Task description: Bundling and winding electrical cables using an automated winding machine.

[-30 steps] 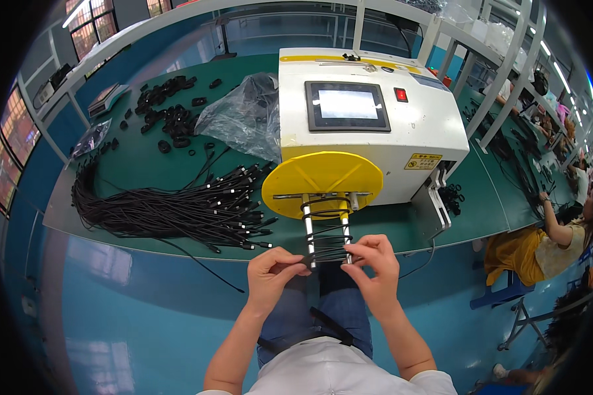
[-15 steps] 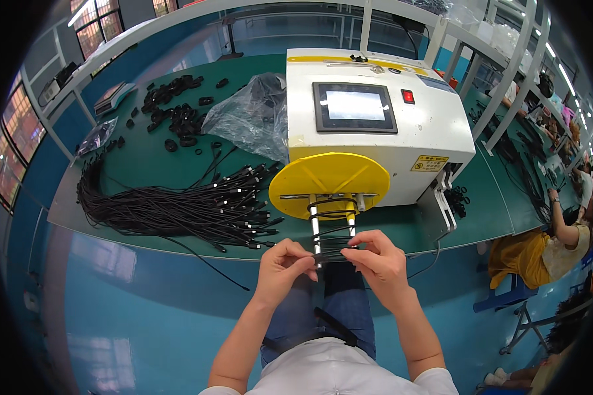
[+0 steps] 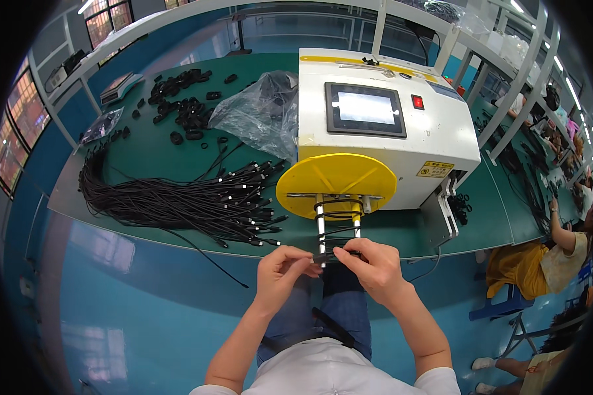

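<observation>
A black cable [image 3: 339,218] winds in loose loops around two upright pins [image 3: 321,227], which stick out toward me from a yellow disc [image 3: 336,172] on the front of a white winding machine [image 3: 435,141]. My left hand [image 3: 284,275] is closed in a pinch on a cable end at the tip of the left pin. Close beside it, my right hand [image 3: 375,271] pinches the cable between thumb and forefinger, its other fingers curled. The fingers partly hide the piece between the hands.
Left of the disc lies a thick bundle of black cables [image 3: 171,204] on the green table [image 3: 158,151]. Behind it are small black parts [image 3: 184,112] and a clear plastic bag [image 3: 260,112]. A metal bracket [image 3: 439,214] stands right of the disc. Co-workers sit farther right.
My right hand has moved left along the cable, closer to my left hand, and its fingers have curled in. The head view has shifted slightly.
</observation>
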The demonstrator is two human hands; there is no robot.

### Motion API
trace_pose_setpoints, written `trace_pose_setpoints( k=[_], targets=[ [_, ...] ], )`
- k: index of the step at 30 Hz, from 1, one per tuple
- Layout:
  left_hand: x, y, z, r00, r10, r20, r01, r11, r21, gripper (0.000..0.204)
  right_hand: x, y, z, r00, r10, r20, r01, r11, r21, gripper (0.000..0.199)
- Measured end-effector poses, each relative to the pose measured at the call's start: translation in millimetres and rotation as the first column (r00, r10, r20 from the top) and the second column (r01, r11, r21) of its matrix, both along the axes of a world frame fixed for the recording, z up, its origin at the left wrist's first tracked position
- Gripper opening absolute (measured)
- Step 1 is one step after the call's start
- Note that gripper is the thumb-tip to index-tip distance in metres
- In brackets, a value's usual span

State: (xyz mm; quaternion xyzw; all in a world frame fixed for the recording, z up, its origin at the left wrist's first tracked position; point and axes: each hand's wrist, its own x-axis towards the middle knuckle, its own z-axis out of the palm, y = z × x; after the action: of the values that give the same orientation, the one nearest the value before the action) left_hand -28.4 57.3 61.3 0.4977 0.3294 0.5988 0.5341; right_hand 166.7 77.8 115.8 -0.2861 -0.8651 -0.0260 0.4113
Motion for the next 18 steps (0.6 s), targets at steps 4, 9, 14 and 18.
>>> trace_pose_setpoints(
  k=[4,9,14,18],
  targets=[
    [-0.7,-3.7,26.8,0.885,0.314,-0.345,-0.206,0.927,0.314,0.042,2.5,0.2,-1.3,1.0,-0.004,-0.002,0.004,1.0,-0.007,0.028],
    [31.7,-9.5,66.2,0.255,0.532,-0.807,0.092,0.818,0.568,0.073,5.5,1.1,-5.0,1.0,0.007,-0.023,-0.007,1.0,-0.009,0.027],
    [49.9,17.0,49.2,0.13,0.641,-0.756,0.099,0.751,0.653,0.053,6.1,1.9,-2.3,0.999,-0.003,-0.051,0.003,1.0,0.004,0.029],
    [53.7,19.5,42.4,0.183,0.614,-0.768,0.061,0.772,0.633,0.051,7.0,-3.4,-2.1,0.993,-0.09,-0.08,0.082,0.992,-0.094,0.026]
  ],
)
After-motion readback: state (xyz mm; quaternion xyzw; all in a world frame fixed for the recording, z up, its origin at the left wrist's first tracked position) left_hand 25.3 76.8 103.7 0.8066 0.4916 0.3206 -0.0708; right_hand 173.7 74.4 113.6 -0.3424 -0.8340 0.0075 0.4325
